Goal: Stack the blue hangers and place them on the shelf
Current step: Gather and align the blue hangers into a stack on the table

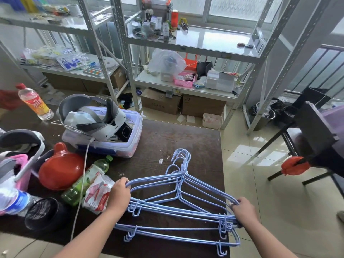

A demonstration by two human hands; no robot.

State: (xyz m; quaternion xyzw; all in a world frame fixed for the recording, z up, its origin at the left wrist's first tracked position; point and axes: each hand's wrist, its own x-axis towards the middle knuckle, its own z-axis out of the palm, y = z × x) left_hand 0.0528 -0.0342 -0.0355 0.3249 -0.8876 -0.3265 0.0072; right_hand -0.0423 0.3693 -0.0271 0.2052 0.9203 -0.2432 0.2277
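Right now we are looking down through the head camera at a bundle of thin blue wire hangers (pixel 178 202) lying on the near right part of the dark brown table (pixel 195 138), their hooks pointing far. We are gripping them at both shoulders: our left hand (pixel 119 196) is curling its fingers round the left ends, and our right hand (pixel 243 211) is pinching the right ends together. The hangers are lying fanned, not squared up; the nearest ones are sitting apart from the bundle, close to the table's near edge. The white metal shelf (pixel 193 43) is standing well beyond the table's far side.

We are judging that the stack is not yet tidy. If we lift now, the loose near hangers may stay behind or slip off the edge, because our fingers do not seem to be enclosing them. Their small lower clips may also be snagging one another. The white cable (pixel 83 175) and the green plastic bottle (pixel 83 181) just left of our left hand could get dragged along.
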